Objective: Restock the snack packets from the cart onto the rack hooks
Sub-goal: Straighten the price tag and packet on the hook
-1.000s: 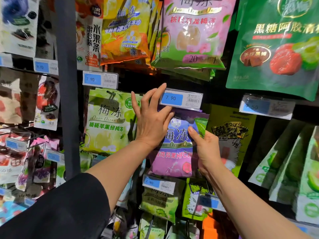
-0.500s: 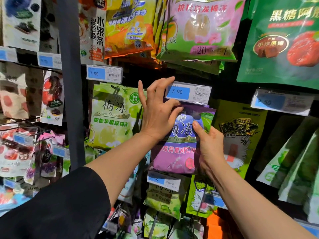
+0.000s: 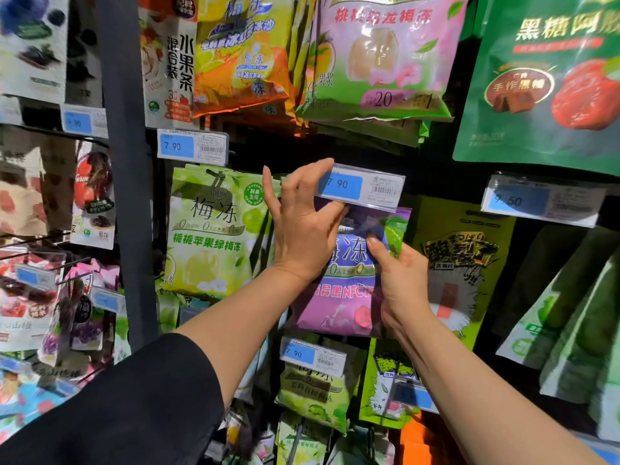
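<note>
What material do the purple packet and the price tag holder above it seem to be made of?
Purple packet: likely thin plastic film with a slight sheen; it creases where the right hand grips it. Price tag holder: apparently clear rigid plastic, since its edges catch glare and the label shows through.

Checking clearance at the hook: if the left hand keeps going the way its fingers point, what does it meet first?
The left hand points up and right; its fingers already reach the 7.90 price tag holder above the purple packet. Probably that tag first, though depth is unclear.
</note>
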The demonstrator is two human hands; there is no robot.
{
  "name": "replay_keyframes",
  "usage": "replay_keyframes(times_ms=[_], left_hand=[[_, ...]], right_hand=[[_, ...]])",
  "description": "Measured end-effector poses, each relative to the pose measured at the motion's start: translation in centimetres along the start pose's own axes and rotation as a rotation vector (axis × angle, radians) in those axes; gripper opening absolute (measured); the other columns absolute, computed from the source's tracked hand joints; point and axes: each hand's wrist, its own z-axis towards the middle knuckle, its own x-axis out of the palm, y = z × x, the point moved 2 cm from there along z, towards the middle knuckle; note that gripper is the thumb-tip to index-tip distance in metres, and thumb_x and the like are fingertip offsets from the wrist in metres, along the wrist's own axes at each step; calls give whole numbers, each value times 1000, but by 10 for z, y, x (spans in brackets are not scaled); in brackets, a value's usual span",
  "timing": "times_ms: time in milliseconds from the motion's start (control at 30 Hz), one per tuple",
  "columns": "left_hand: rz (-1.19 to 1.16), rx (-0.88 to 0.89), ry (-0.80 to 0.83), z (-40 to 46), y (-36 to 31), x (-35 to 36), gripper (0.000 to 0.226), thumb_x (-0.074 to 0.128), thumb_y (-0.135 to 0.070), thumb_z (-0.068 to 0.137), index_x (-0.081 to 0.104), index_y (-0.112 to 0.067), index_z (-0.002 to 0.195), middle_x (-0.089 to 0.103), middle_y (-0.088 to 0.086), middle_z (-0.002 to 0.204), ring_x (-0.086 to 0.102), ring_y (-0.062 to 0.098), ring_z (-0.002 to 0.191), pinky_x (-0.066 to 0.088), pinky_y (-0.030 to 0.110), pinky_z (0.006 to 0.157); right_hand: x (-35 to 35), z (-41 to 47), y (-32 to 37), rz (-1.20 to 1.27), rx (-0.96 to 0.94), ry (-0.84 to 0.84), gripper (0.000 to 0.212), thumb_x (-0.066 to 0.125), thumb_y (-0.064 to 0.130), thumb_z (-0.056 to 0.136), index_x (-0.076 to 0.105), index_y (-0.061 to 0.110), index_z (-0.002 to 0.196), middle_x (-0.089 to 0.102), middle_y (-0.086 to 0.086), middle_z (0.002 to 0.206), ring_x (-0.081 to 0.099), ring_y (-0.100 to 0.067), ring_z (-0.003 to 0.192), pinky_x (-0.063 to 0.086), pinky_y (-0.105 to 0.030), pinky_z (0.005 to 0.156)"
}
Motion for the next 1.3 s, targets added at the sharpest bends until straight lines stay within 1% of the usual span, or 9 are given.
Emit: replay_keyframes(times_ms=[133,300,567,800,933,1033,1133,1200,1300], left_hand=[[0,52,38,-1,4,-3,14,67,-32,85,73,-21,79,36,0,136,36,25,125,11,67,110],[-12,26,66,-1,4,-1,16,72,-28,82,69,-17,70,34,0,137,34,25,128,8,65,111],[-52,83,155,-7,6,-5,24,71,-42,81,69,-18,78,34,6,145,29,29,136,6,64,112],[-70,69,120,-7,7,-9,17,70,-28,86,70,-13,77,48,14,142,31,28,136,7,62,113],[-115,-7,61,2,4,-8,12,71,-22,80,68,-13,74,54,11,133,34,27,133,7,62,113],[-110,-7,56,4,2,-7,9,72,-20,76,69,-14,71,55,11,131,36,28,131,8,63,113],[-100,-8,61,3,-1,-7,6,72,-20,74,69,-16,70,52,9,132,36,29,131,8,63,113],[-100,-12,71,3,-2,-5,6,72,-23,75,70,-19,72,43,2,135,35,29,131,7,63,113],[-100,-19,82,2,0,-3,9,73,-30,77,71,-22,73,36,-3,135,34,28,132,6,63,113]], right_hand=[[-2,2,-6,3,13,-54,29,70,11,83,56,-14,89,65,-13,72,62,-24,67,51,-44,68],[-4,2,-13,-6,42,-66,17,65,3,87,63,10,71,67,-8,69,61,-23,69,49,-42,70],[-15,-16,-7,-37,-18,-2,12,65,8,89,68,12,78,73,-5,76,69,-24,73,57,-44,74],[-11,-18,-4,-87,-66,-39,20,67,11,89,72,19,71,73,-5,80,68,-29,81,55,-56,80],[-6,-13,4,-63,-67,-45,10,67,10,89,70,10,79,73,-10,80,68,-26,78,55,-52,77],[-3,-11,3,-64,-72,-76,52,75,28,81,52,-18,91,60,-40,94,60,-25,74,52,-53,68],[-4,-5,-4,-70,-106,-92,81,76,46,65,41,-21,94,46,-48,96,49,-22,76,49,-57,66],[-4,-4,-4,-47,-88,-98,73,75,40,67,42,-21,91,51,-43,81,50,-23,74,49,-52,68],[-7,-6,1,-77,-43,-87,23,72,17,82,62,-2,74,65,-14,73,62,-26,73,51,-48,71]])
